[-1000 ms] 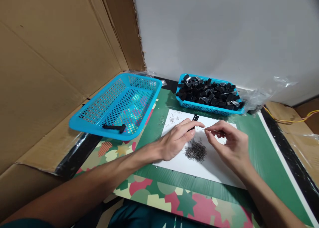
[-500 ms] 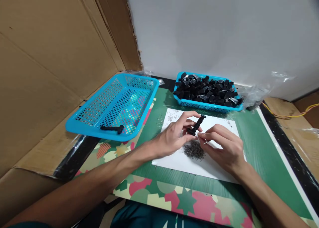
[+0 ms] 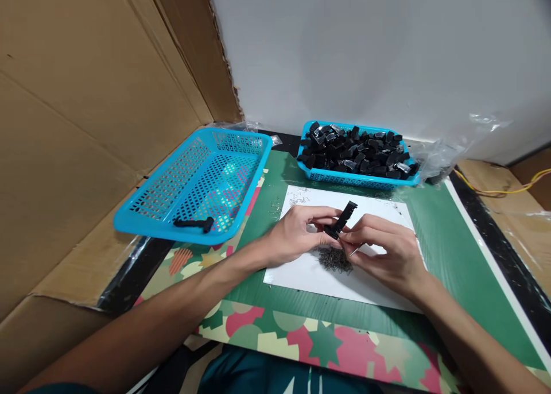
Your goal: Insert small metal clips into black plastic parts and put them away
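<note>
My left hand (image 3: 301,233) is closed on the lower end of a black plastic part (image 3: 346,215), a slim bar with a wider base that points up and to the right. Against that base my right hand (image 3: 383,244) pinches a thin metal pin-like tool (image 3: 355,250), its tip hidden between the fingers. Both hands meet above a white sheet (image 3: 301,276). Directly below them lies a heap of tiny dark wire pieces (image 3: 334,259), probably small springs.
At the left, a blue basket (image 3: 253,201) holds one similar black part (image 3: 193,224). A second blue basket (image 3: 357,179), heaped with black pieces (image 3: 365,153), stands at the back. Clear plastic (image 3: 443,153) lies beside it. Cardboard (image 3: 107,66) walls off the left side.
The black part has turned in my left fingers so that its broad side shows. My left index finger has come down off its upper end. The right hand stays at the base.
</note>
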`<action>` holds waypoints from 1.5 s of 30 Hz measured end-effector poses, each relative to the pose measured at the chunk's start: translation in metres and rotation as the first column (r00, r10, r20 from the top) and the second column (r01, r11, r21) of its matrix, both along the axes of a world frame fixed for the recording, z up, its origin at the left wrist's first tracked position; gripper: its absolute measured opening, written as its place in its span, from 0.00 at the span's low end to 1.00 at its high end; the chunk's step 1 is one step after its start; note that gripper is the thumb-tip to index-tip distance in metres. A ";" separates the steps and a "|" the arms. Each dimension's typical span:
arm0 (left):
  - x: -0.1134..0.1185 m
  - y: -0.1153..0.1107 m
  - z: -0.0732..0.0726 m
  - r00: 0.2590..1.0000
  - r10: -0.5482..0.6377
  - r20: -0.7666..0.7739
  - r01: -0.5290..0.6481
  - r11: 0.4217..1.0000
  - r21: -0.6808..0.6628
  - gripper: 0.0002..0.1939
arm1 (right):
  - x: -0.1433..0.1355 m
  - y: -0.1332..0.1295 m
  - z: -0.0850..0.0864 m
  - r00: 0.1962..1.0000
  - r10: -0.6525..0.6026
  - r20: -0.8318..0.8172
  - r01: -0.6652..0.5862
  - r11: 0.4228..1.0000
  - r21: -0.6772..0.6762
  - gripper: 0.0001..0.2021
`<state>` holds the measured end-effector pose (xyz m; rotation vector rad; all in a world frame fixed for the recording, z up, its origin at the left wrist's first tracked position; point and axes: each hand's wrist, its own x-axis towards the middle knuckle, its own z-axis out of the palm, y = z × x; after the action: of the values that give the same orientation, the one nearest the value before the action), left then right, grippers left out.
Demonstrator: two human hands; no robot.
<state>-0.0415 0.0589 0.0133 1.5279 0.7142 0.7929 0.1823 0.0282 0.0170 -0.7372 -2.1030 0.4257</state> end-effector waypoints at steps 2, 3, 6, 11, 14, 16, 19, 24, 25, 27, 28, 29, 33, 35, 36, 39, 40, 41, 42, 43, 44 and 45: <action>0.000 0.000 0.000 1.000 -0.012 0.004 0.012 0.999 -0.042 0.21 | 0.000 -0.001 0.002 1.000 0.010 -0.017 -0.011 0.999 -0.031 0.08; 0.000 0.001 -0.001 1.000 -0.021 0.009 0.021 0.998 -0.055 0.20 | 0.000 -0.001 0.003 1.000 0.013 -0.025 -0.014 0.999 -0.042 0.08; -0.001 0.001 -0.002 0.996 -0.080 0.040 0.083 0.993 -0.089 0.19 | 0.000 -0.002 0.003 1.000 0.012 -0.028 -0.014 0.998 -0.067 0.08; -0.005 0.002 -0.004 0.989 -0.149 0.024 0.151 0.986 -0.077 0.20 | 0.002 -0.001 0.001 0.999 0.026 0.022 -0.024 0.995 -0.092 0.08; -0.006 0.002 -0.002 0.989 -0.145 -0.036 0.144 0.989 -0.042 0.17 | 0.003 0.000 0.002 0.999 0.031 0.034 -0.028 0.995 -0.093 0.08; -0.006 0.002 0.001 0.989 -0.126 -0.075 0.124 0.992 -0.030 0.16 | 0.004 0.001 0.004 0.999 0.026 0.030 -0.023 0.996 -0.089 0.08; -0.005 0.001 0.006 0.990 -0.112 -0.086 0.109 0.993 -0.036 0.19 | 0.006 0.002 0.008 0.999 0.007 0.044 -0.004 0.997 -0.077 0.09; -0.004 0.001 0.011 0.985 -0.121 -0.120 0.125 0.992 0.023 0.16 | 0.007 0.003 0.012 0.999 -0.028 0.041 0.030 0.998 -0.056 0.10; -0.004 0.001 0.011 0.984 -0.117 -0.132 0.124 0.991 0.046 0.15 | 0.007 0.003 0.012 0.999 -0.029 0.039 0.031 0.998 -0.055 0.11; -0.005 0.002 0.012 0.982 -0.106 -0.156 0.123 0.987 0.100 0.16 | 0.007 0.003 0.012 0.999 -0.034 0.039 0.036 0.999 -0.042 0.12; -0.005 0.003 0.012 0.981 -0.103 -0.167 0.126 0.983 0.132 0.17 | 0.007 0.004 0.012 0.998 -0.041 0.040 0.042 0.999 -0.023 0.12; -0.006 0.003 0.012 0.979 -0.103 -0.178 0.133 0.977 0.165 0.18 | 0.007 0.004 0.012 0.998 -0.050 0.045 0.050 0.999 0.003 0.12; -0.007 0.003 0.011 0.963 -0.122 -0.239 0.185 0.947 0.262 0.21 | 0.008 0.005 0.011 0.989 -0.116 0.092 0.098 0.979 0.180 0.11; -0.006 0.001 0.009 0.956 -0.117 -0.270 0.196 0.937 0.290 0.21 | 0.008 0.005 0.011 0.978 -0.157 0.137 0.117 0.959 0.258 0.11; -0.006 0.000 0.008 0.954 -0.096 -0.282 0.185 0.933 0.307 0.21 | 0.009 0.005 0.010 0.971 -0.174 0.162 0.123 0.951 0.285 0.12; -0.005 -0.001 0.005 0.953 0.026 -0.302 0.100 0.914 0.394 0.24 | 0.012 0.006 0.009 0.952 -0.207 0.226 0.130 0.941 0.313 0.12; -0.004 -0.001 0.004 0.953 0.073 -0.295 0.064 0.900 0.430 0.26 | 0.013 0.007 0.008 0.948 -0.213 0.237 0.134 0.941 0.310 0.11; -0.004 -0.001 0.004 0.952 0.117 -0.282 0.029 0.885 0.465 0.27 | 0.013 0.008 0.007 0.945 -0.216 0.245 0.137 0.943 0.303 0.11; -0.004 0.000 0.004 0.951 0.153 -0.270 0.001 0.868 0.497 0.26 | 0.014 0.008 0.006 0.943 -0.220 0.251 0.141 0.944 0.298 0.10; -0.004 0.001 0.003 0.947 0.189 -0.261 -0.022 0.847 0.531 0.24 | 0.014 0.009 0.004 0.941 -0.223 0.255 0.145 0.945 0.294 0.10; -0.004 0.001 0.003 0.941 0.224 -0.254 -0.042 0.822 0.568 0.20 | 0.015 0.009 0.003 0.939 -0.225 0.259 0.147 0.945 0.291 0.10; -0.004 0.002 0.003 0.934 0.254 -0.252 -0.052 0.794 0.606 0.17 | 0.015 0.009 0.002 0.938 -0.226 0.263 0.147 0.946 0.287 0.10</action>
<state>-0.0455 0.0607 0.0164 2.2302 0.8923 0.9574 0.1972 0.0376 0.0187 -0.8745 -2.2767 -0.0767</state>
